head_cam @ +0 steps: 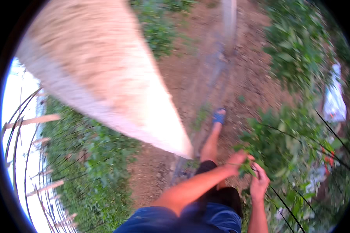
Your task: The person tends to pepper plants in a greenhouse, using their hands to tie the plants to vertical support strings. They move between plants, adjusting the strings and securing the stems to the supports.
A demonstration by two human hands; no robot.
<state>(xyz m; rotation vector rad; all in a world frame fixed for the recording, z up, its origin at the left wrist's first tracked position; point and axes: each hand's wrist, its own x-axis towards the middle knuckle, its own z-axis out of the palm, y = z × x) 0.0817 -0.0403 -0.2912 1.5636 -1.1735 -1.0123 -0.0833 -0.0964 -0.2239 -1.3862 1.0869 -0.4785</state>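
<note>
My left hand reaches across from the lower left to a leafy green shoot, its fingers bent at the leaves. Close beside it on the right, my right hand is raised with curled fingers at the same shoot; something small and dark shows by its fingertips, too blurred to name. Both hands are at the left edge of a leafy green plant. Whether the fingers grip the stem cannot be told.
A large blurred pale object fills the upper left. A grey post stands in bare soil. Dark thin lines cross the right-hand plants. A whitish plastic bag lies far right. More green rows grow left, beside a framework with wooden bars.
</note>
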